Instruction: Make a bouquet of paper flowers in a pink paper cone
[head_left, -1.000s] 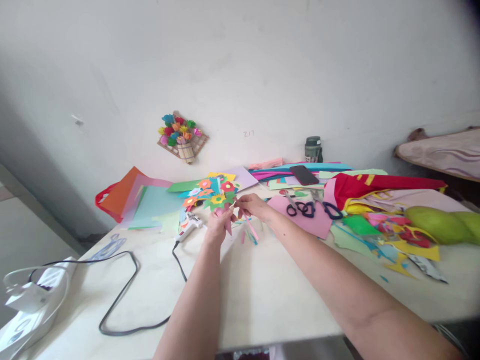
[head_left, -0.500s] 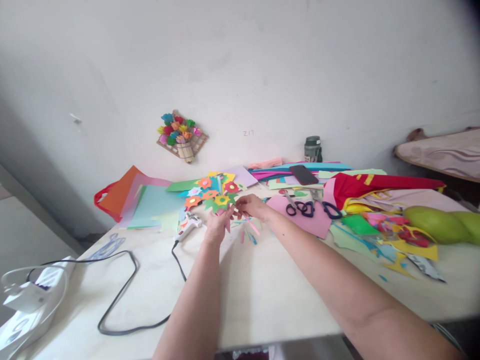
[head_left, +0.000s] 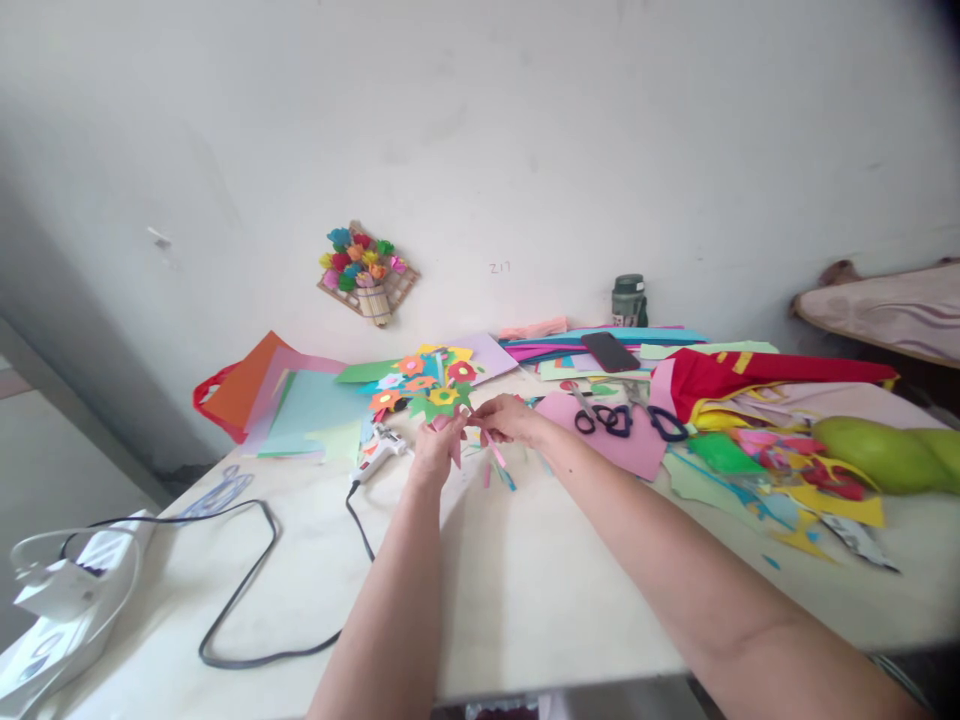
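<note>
Strips (head_left: 493,452) partly concealed by left hand (head_left: 435,450) and right hand (head_left: 510,418); green object (head_left: 885,455) at table's (head_left: 525,600) right edge and white box (head_left: 52,610) at its left corner cropped by frame.

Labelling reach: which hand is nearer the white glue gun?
Left. The left hand, gripping a pink paper piece, is just right of the glue gun; the right hand, pinching a pink strip, is farther right, beyond the left hand.

A home craft corner: a plain table (head_left: 525,600) against a bare wall, strewn with coloured paper sheets (head_left: 300,405), scissors (head_left: 607,418) and a glue gun (head_left: 379,452) (cord trailing left), a paper bouquet (head_left: 433,385), a paper-flower plaque (head_left: 365,272) hung above, and what may be a bed (head_left: 885,305) at right.
</note>
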